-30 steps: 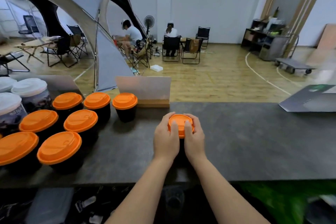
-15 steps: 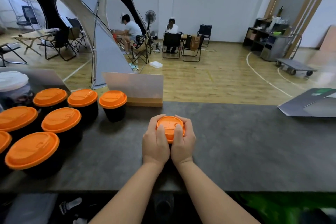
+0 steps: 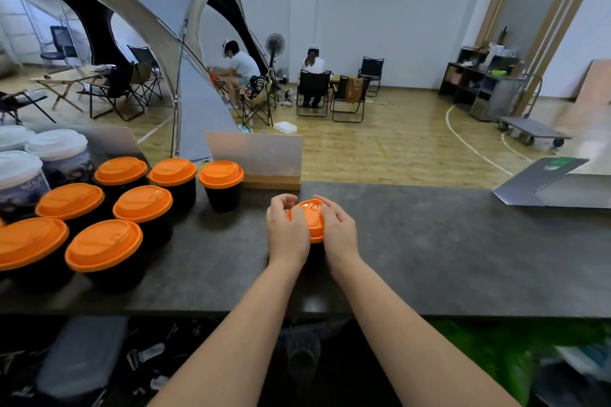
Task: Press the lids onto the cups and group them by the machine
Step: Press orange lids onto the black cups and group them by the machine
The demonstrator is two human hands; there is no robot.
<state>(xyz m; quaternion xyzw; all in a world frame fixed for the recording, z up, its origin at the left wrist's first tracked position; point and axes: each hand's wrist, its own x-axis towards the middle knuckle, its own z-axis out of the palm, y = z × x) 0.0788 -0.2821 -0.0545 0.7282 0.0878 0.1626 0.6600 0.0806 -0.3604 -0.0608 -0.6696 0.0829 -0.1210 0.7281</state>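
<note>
Head view: both forearms reach across the counter (image 3: 429, 241), left hand (image 3: 287, 231) and right hand (image 3: 338, 231) curling their fingers round the orange lid (image 3: 312, 223) atop a black cup (image 3: 316, 253).

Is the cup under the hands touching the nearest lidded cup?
Apart. The head view shows bare counter between the cup under the hands and the nearest lidded cup.
</note>
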